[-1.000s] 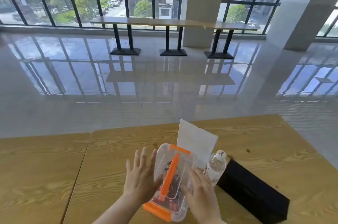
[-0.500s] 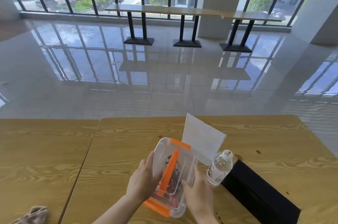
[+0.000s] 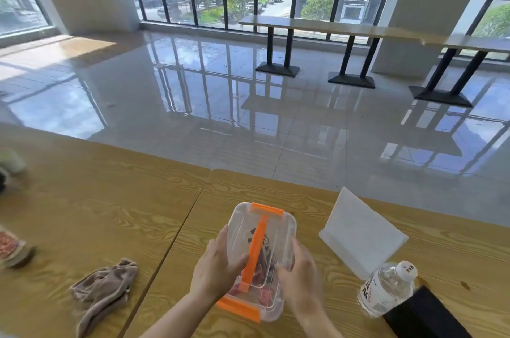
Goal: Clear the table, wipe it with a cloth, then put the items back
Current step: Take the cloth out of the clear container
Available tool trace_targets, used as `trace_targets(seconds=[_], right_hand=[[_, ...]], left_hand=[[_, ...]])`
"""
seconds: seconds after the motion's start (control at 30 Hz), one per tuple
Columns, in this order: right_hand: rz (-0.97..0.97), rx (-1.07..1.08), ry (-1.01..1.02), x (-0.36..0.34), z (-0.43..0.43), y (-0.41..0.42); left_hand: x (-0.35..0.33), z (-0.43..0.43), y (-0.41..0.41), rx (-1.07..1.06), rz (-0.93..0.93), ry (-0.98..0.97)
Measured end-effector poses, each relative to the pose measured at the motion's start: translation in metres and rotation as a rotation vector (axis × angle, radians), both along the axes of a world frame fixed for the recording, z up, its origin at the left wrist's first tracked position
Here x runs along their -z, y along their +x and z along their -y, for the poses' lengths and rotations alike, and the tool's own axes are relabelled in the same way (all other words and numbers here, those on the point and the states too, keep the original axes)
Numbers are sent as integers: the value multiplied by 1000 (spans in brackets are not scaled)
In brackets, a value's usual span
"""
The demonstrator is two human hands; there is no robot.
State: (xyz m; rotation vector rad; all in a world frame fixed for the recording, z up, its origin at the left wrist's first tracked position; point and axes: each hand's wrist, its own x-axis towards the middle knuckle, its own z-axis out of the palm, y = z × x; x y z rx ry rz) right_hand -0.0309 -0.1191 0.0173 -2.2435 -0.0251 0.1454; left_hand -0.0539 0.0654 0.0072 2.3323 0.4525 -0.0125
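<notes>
Flanking held box (image 3: 265, 230): cloth (image 3: 102, 289) left, bottle (image 3: 386, 289) right.

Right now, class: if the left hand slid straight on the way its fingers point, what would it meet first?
The left hand points right, pressed against the clear box it grips. Were the box gone, it would probably meet the right hand opposite.
</notes>
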Motion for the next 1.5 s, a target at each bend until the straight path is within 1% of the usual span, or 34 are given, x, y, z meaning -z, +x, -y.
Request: trace_targets(seconds=[0.1, 0.47, 0.63, 0.97, 1.23, 1.5], right_hand=[[12, -58, -6, -5, -30, 5], [41, -181, -11, -9, -173, 35], [17, -237, -1, -4, -252, 52], [-57, -353, 23, 15, -397, 70], [-101, -389, -1, 26, -443, 62], [-94, -424, 31, 23, -442, 57]], left_hand=[[-3, -28, -6, -49, 38, -1], [-5, -167, 0, -176, 45, 18], [0, -240, 5, -242, 44, 16], [9, -370, 5, -397, -23, 44], [22, -418, -6, -426, -66, 21], [28, -422, -8, -415, -70, 25]])
